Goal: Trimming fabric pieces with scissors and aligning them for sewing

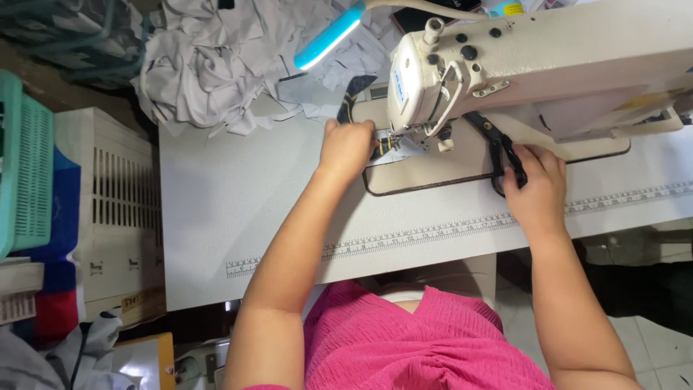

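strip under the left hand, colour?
Dark strip with yellow markings, at the left hand; head view.

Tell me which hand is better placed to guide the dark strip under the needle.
Left. The left hand already rests on the strip beside the needle; the right hand is off holding scissors.

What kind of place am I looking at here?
Most likely a small garment sewing workshop. A cream industrial sewing machine sits on a white table with a measuring scale along its edge, a heap of pale cut fabric pieces lies behind it, and the right hand grips black scissors.
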